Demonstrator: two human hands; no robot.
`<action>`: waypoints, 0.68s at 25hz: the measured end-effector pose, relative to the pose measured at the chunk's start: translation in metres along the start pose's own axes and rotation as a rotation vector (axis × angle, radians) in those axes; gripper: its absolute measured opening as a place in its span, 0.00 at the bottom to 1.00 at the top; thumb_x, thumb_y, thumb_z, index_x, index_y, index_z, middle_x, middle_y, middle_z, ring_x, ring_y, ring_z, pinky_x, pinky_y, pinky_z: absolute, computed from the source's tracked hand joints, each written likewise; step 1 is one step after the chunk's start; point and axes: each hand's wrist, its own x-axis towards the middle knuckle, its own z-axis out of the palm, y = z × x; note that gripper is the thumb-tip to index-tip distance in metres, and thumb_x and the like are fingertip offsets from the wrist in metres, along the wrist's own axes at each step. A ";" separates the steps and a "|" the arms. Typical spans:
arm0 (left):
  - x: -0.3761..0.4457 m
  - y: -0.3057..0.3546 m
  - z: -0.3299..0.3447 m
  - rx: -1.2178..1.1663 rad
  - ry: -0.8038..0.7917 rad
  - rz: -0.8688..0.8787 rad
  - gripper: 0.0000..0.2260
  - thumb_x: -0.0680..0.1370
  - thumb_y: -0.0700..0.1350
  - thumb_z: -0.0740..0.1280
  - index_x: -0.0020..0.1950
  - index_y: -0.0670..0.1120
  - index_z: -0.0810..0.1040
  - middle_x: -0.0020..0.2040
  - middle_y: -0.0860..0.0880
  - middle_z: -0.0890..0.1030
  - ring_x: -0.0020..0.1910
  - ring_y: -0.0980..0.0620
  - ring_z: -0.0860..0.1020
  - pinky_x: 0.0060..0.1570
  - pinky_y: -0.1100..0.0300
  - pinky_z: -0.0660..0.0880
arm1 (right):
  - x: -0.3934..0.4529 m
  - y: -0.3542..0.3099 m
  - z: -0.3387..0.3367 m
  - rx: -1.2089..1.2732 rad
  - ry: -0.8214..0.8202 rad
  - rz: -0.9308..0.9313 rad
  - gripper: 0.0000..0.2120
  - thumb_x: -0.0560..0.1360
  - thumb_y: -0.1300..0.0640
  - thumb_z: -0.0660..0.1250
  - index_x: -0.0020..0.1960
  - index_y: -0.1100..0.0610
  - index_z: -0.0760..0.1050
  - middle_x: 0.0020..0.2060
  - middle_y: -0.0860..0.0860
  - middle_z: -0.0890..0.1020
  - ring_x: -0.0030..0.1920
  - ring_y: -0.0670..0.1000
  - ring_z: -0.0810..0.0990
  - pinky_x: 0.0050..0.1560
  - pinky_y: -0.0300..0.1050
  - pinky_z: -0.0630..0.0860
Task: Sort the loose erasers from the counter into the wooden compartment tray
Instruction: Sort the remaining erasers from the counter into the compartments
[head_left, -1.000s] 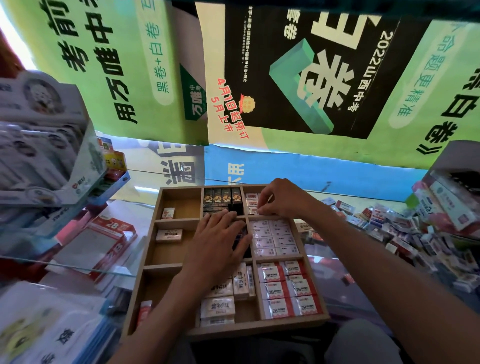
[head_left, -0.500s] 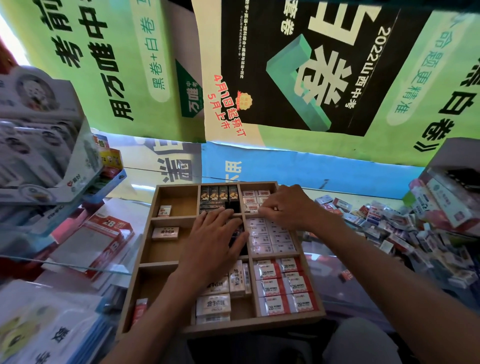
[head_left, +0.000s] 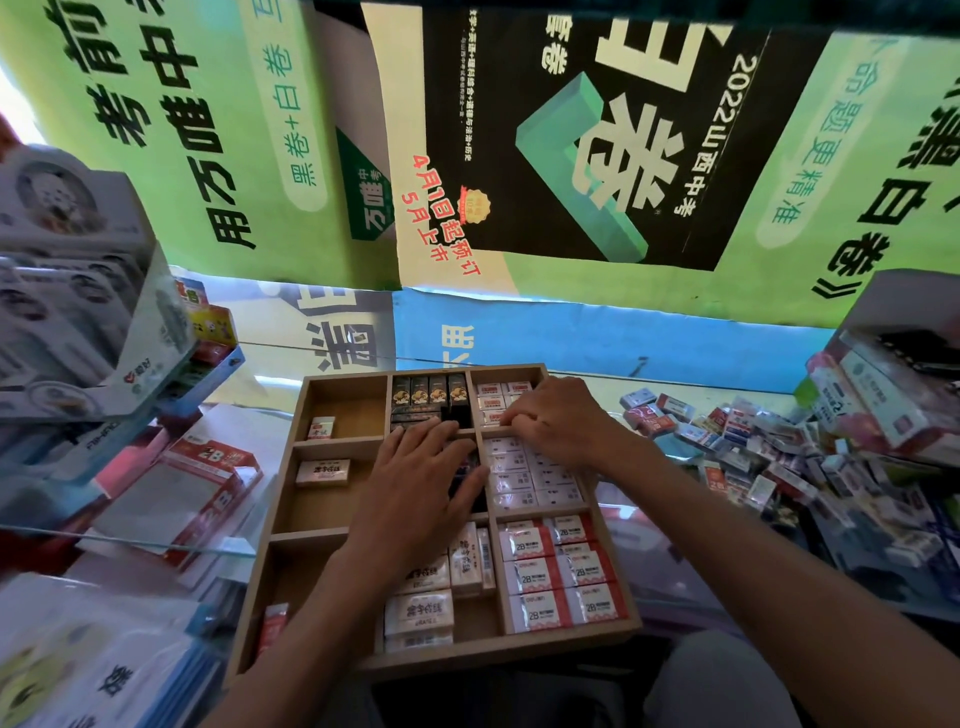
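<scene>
- Tidying erasers already placed: the left hand (head_left: 426, 483) lies flat, fingers spread, on the dark erasers in the middle compartment of the shallow wooden compartment tray (head_left: 332, 535) on the glass desk (head_left: 670, 571).
- The right hand (head_left: 558, 415) curls over small white erasers (head_left: 530, 475) at the far-right divider; whether its grip pinches one, I cannot tell.
- Next calls for reaching right to the heap of loose boxed erasers (head_left: 779, 447).

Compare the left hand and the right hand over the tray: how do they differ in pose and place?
The left hand lies flat with straight fingers over the tray's middle column, while the right hand has curled fingers at the far right compartments. The left hand covers dark erasers; the right hand touches white ones. Both rest on the wooden tray.
</scene>
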 end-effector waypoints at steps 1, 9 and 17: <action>0.000 0.000 0.000 0.000 -0.003 0.001 0.30 0.76 0.65 0.42 0.71 0.56 0.70 0.74 0.54 0.67 0.75 0.54 0.59 0.74 0.53 0.51 | -0.001 0.004 0.000 -0.089 0.058 0.024 0.20 0.73 0.51 0.53 0.49 0.52 0.83 0.44 0.55 0.84 0.50 0.56 0.78 0.63 0.52 0.66; 0.000 0.000 0.000 0.008 -0.008 -0.006 0.30 0.77 0.65 0.42 0.71 0.56 0.69 0.75 0.53 0.67 0.75 0.53 0.58 0.74 0.52 0.52 | -0.001 -0.005 0.005 0.082 0.016 0.089 0.26 0.71 0.53 0.48 0.60 0.52 0.79 0.54 0.52 0.83 0.62 0.52 0.74 0.75 0.53 0.47; 0.000 -0.002 0.001 0.001 -0.004 0.001 0.30 0.76 0.65 0.43 0.71 0.56 0.70 0.74 0.53 0.68 0.75 0.52 0.60 0.74 0.49 0.54 | -0.018 0.001 0.001 -0.110 -0.003 0.137 0.25 0.71 0.57 0.53 0.65 0.56 0.75 0.60 0.58 0.79 0.67 0.54 0.71 0.76 0.51 0.39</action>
